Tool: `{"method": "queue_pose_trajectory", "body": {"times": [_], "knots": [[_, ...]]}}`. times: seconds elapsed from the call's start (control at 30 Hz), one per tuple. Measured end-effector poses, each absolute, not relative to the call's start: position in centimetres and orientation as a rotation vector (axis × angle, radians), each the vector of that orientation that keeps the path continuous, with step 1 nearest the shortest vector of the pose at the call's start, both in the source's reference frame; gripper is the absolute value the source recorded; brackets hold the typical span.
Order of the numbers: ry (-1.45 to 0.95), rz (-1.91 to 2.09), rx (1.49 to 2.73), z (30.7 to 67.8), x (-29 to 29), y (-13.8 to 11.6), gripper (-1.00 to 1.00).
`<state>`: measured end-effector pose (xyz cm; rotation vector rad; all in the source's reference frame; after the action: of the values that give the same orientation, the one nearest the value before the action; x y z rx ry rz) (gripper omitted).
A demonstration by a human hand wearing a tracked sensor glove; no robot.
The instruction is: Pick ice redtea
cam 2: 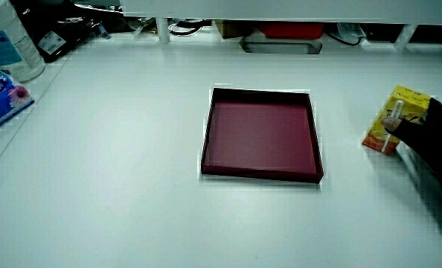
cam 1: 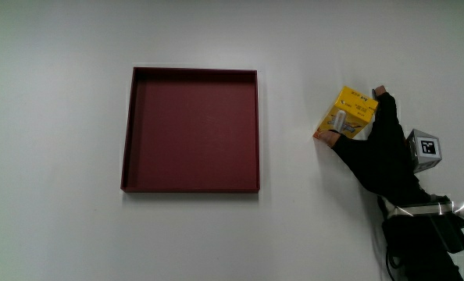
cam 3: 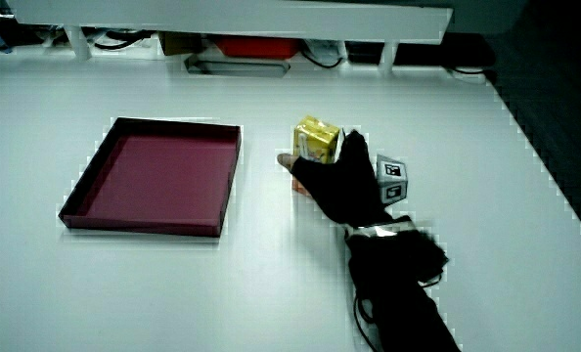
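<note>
Yellow ice redtea carton (cam 1: 348, 114) sits on the white surface (cam 1: 60, 156), well apart from the dark red tray (cam 1: 190, 131) — the gloved hands (cam 1: 376, 148) clasp it, fingers wrapped round its sides, carton just ahead of the palm.

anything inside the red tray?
Nothing: the red tray shows only its bare floor in all views. The yellow drink carton stands beside it on the table, grasped by the hand.

Hand (cam 2: 429, 134) grips yellow carton (cam 2: 394, 120) on white table (cam 2: 132, 164), beside dark red tray (cam 2: 262, 138).
</note>
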<state>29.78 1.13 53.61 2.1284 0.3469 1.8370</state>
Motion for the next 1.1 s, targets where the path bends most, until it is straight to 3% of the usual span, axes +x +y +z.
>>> {"method": "queue_pose_trajectory", "body": {"times": [0.9,1.1], "knots": [[0.396,2.181,1.953,54.9,30.6,1.4,1.0],[0.402,2.22,1.931,55.3,30.8,1.4,1.0]]}}
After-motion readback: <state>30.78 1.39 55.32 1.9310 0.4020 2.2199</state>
